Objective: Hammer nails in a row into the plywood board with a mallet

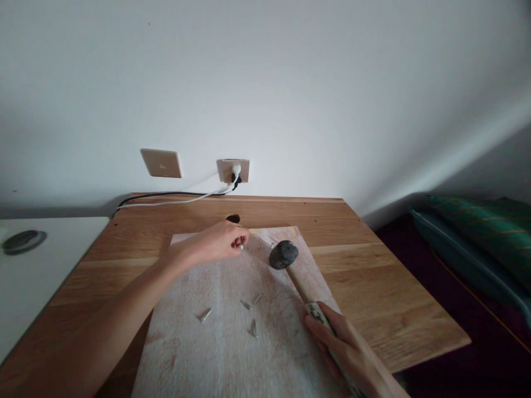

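My left hand (222,242) reaches over the far end of a pale worn board (215,342), its fingers pinched on a small nail (241,246) held against the board. My right hand (346,348) grips the wooden handle of a hammer (301,284). The hammer's dark head (284,255) hovers just right of the pinched nail, a short way from my left fingertips. Several loose nails (249,315) lie on the middle of the board.
The board rests on a wooden table (394,298) against a white wall. A socket with a white plug (233,171) and a blank plate (161,163) sit on the wall; cables run along the table's back edge. A white surface (37,276) adjoins on the left, dark bedding (477,249) on the right.
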### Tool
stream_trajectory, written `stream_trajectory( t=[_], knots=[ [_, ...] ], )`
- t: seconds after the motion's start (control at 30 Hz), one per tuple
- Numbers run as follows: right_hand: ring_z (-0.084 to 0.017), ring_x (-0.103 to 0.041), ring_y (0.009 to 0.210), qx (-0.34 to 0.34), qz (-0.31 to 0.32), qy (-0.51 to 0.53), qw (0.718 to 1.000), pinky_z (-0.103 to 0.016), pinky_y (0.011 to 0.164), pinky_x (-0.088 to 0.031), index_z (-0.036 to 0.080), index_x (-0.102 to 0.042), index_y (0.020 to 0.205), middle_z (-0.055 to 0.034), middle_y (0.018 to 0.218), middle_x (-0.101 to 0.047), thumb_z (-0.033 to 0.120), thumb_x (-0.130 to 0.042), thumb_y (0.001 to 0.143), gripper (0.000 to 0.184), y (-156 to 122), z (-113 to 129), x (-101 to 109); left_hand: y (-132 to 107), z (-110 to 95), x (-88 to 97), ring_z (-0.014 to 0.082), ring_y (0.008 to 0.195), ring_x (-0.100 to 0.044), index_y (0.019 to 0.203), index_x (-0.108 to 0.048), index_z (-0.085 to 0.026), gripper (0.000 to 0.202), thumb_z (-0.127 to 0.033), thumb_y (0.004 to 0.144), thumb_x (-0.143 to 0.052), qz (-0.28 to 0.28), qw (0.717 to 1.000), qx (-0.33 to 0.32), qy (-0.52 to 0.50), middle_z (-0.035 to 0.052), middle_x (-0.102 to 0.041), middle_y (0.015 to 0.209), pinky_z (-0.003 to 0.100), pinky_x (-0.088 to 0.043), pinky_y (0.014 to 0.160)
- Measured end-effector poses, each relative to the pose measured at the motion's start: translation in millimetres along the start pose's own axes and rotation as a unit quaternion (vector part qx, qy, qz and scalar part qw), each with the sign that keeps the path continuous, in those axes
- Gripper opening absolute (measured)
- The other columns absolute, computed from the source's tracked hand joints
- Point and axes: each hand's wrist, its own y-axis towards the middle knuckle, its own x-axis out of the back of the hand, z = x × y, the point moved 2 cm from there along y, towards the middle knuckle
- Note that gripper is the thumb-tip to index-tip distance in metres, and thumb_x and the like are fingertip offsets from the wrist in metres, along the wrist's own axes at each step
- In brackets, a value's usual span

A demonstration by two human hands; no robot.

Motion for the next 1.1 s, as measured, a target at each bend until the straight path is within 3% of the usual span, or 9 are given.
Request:
stream_trajectory(
  t=[0.23, 0.7, 0.87, 0.97, 1.1],
  knots=[
    [-0.012, -0.040, 0.047, -0.004, -0.003, 0.026, 1.000, -0.024, 0.045, -0.033, 0.024, -0.058, 0.082, 0.0066, 0.054, -0.045, 0.082, -0.055, 0.090, 0.059, 0, -1, -2, 10, 24, -18.9, 0.0164, 0.080, -0.067, 0.087, -0.075, -0.018, 0.022, -0.005, 0.086, -0.058, -0.035, 0.997, -0.059, -0.017, 0.0042, -0.073, 0.088, 0.026, -0.045, 0.078],
    [-0.011, -0.039, 0.047, 0.007, 0.008, 0.008, 1.000, -0.024, 0.046, -0.032, 0.023, -0.056, 0.082, 0.0081, 0.051, -0.043, 0.084, -0.049, 0.092, 0.063, -3, 6, -2, 11, 20, -24.1, 0.0179, 0.087, -0.070, 0.093, -0.079, -0.018, 0.026, -0.001, 0.088, -0.060, -0.028, 0.998, -0.060, 0.005, 0.0058, -0.075, 0.094, 0.027, -0.049, 0.084],
    [-0.011, -0.042, 0.046, 0.020, 0.009, 0.000, 1.000, -0.023, 0.047, -0.034, 0.023, -0.057, 0.087, 0.0082, 0.052, -0.047, 0.078, -0.047, 0.098, 0.057, -1, 10, -5, 14, 28, -31.9, 0.0176, 0.086, -0.071, 0.095, -0.080, -0.018, 0.025, -0.002, 0.087, -0.062, -0.058, 0.996, -0.058, -0.034, 0.0062, -0.076, 0.095, 0.027, -0.050, 0.083],
    [-0.010, -0.042, 0.045, 0.052, 0.008, -0.012, 0.999, -0.023, 0.048, -0.035, 0.023, -0.055, 0.084, 0.0087, 0.050, -0.046, 0.073, -0.047, 0.101, 0.053, 7, 19, -8, 15, 32, -37.0, 0.0165, 0.078, -0.070, 0.094, -0.079, -0.016, 0.022, -0.004, 0.084, -0.064, -0.076, 0.994, -0.023, -0.075, 0.0042, -0.077, 0.086, 0.026, -0.050, 0.076],
    [-0.008, -0.038, 0.041, 0.082, 0.006, 0.005, 0.997, -0.021, 0.045, -0.032, 0.024, -0.048, 0.081, 0.0099, 0.048, -0.046, 0.067, -0.047, 0.104, 0.048, 22, 37, -11, 15, 33, -41.7, 0.0136, 0.066, -0.064, 0.106, -0.074, -0.016, 0.036, -0.002, 0.074, -0.063, -0.089, 0.988, 0.022, -0.128, -0.0010, -0.071, 0.075, 0.023, -0.046, 0.064]
  ],
)
